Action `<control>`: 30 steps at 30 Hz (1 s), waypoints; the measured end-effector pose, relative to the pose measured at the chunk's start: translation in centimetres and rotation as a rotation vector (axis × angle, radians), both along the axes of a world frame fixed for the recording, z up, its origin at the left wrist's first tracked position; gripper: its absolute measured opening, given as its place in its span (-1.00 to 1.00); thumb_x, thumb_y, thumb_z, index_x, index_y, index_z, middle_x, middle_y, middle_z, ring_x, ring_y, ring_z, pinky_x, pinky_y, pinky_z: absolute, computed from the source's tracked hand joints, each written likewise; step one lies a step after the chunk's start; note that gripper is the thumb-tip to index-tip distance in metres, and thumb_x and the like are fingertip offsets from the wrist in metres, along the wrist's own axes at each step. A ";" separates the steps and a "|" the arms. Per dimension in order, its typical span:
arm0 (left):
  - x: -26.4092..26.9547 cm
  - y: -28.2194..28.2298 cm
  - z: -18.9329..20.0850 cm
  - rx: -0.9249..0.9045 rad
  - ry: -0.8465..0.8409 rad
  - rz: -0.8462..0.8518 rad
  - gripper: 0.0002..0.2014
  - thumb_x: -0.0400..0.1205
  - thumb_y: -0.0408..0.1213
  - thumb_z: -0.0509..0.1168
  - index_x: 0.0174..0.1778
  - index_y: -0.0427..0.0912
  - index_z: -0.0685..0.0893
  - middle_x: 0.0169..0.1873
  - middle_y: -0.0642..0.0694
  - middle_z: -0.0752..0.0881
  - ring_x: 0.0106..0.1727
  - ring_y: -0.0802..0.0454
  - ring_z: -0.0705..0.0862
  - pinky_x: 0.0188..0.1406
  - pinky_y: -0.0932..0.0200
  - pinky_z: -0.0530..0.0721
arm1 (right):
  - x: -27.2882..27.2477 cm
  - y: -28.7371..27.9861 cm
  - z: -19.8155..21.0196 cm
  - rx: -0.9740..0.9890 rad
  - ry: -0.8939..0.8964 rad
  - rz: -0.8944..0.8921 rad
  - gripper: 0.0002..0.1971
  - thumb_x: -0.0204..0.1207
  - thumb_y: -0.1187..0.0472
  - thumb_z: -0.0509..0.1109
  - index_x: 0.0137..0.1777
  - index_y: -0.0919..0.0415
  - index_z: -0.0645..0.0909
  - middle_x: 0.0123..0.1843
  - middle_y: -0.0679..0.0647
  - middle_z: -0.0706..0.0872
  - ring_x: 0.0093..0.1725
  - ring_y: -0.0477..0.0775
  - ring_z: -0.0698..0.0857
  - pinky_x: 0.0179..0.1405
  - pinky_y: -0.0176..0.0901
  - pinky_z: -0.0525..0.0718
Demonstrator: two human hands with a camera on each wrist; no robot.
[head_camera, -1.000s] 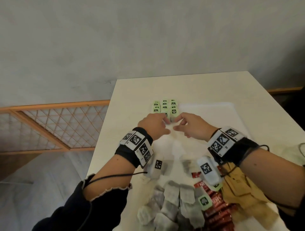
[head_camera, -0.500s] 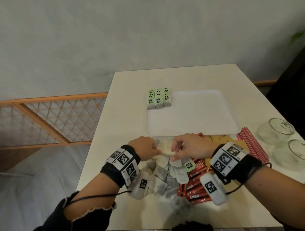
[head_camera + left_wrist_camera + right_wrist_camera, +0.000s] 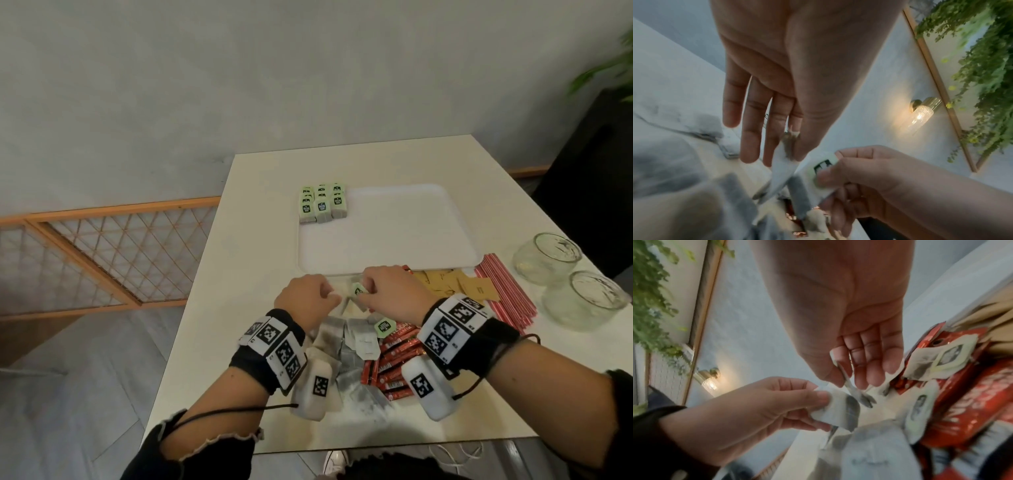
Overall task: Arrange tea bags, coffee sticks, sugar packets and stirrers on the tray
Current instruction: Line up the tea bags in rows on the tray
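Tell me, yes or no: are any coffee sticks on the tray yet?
No. The tray holds only tea bags in its far left corner; the red coffee sticks lie on the table.

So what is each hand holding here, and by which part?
Left hand pinches a tea bag by its upper corner. Right hand pinches its green tag between thumb and fingers.

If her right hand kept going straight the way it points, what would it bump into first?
Probably the near rim of the white tray. The right hand, pinching a tea bag, points away across the table toward it; depth is unclear.
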State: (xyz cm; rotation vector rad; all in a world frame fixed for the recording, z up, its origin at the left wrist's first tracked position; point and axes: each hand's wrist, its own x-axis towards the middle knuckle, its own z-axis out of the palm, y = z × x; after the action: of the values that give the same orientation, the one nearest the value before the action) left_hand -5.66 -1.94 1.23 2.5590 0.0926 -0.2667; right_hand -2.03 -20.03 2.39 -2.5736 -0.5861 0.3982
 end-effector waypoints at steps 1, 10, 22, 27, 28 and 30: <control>0.1 -0.3 0.1 -0.047 -0.021 -0.004 -0.82 0.62 -0.03 0.32 -0.12 -0.07 0.64 -0.18 0.00 0.72 -0.09 0.00 0.68 -0.13 0.18 0.58 | -0.1 0.2 0.1 0.052 0.034 -0.005 -0.77 0.46 0.09 0.41 -0.28 0.14 0.43 -0.32 0.05 0.62 -0.33 0.12 0.60 -0.36 -0.09 0.46; -0.4 -0.9 0.1 -0.497 -0.045 0.016 -0.74 0.55 -0.23 0.43 0.15 -0.12 0.79 -0.08 -0.07 0.85 -0.04 0.08 0.80 0.07 0.06 0.77 | -0.7 -0.2 0.5 0.248 0.192 0.008 -0.87 0.59 0.24 0.27 -0.02 0.23 0.64 -0.13 0.06 0.80 -0.10 0.04 0.77 -0.01 0.03 0.76; -0.3 -0.9 1.5 -0.369 0.096 -0.181 -0.58 0.41 -0.42 0.56 0.11 -0.06 0.58 0.03 0.03 0.65 -0.08 0.16 0.67 -0.13 0.30 0.67 | -0.3 -2.4 -1.0 0.164 0.047 0.021 -0.69 0.44 0.03 0.54 -0.29 0.22 0.55 -0.47 -0.03 0.53 -0.47 -0.07 0.43 -0.39 -0.18 0.39; 0.2 -0.6 1.1 0.038 0.298 -0.317 -0.16 0.36 -0.31 0.63 0.52 -0.06 0.35 0.42 -0.02 0.48 0.38 -0.04 0.55 0.31 0.02 0.63 | 0.3 -3.2 -1.0 0.094 0.002 0.029 -0.56 0.46 0.00 0.51 -0.43 0.08 0.32 -0.48 -0.02 0.44 -0.46 -0.04 0.38 -0.39 -0.17 0.33; 0.2 -0.5 1.0 0.105 0.350 -0.338 -0.10 0.35 -0.28 0.64 0.56 -0.06 0.31 0.43 -0.05 0.47 0.37 -0.07 0.55 0.32 0.00 0.62 | 0.4 -3.2 -0.9 0.095 -0.005 0.018 -0.56 0.47 0.00 0.51 -0.44 0.08 0.31 -0.46 -0.01 0.44 -0.45 -0.03 0.39 -0.38 -0.16 0.33; 0.3 -0.4 0.9 0.201 0.407 -0.391 -0.13 0.38 -0.25 0.63 0.56 -0.06 0.32 0.42 -0.10 0.49 0.34 -0.10 0.57 0.30 0.01 0.63 | 0.4 -3.3 -0.7 0.109 -0.006 -0.001 -0.57 0.48 0.01 0.49 -0.43 0.08 0.32 -0.44 0.01 0.44 -0.42 -0.01 0.39 -0.37 -0.14 0.31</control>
State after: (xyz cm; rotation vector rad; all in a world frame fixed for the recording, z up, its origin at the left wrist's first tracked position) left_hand -5.33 -2.37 2.12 2.6656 -0.2439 -0.9686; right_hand -1.61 -23.29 1.70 -2.4721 -0.5925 0.3487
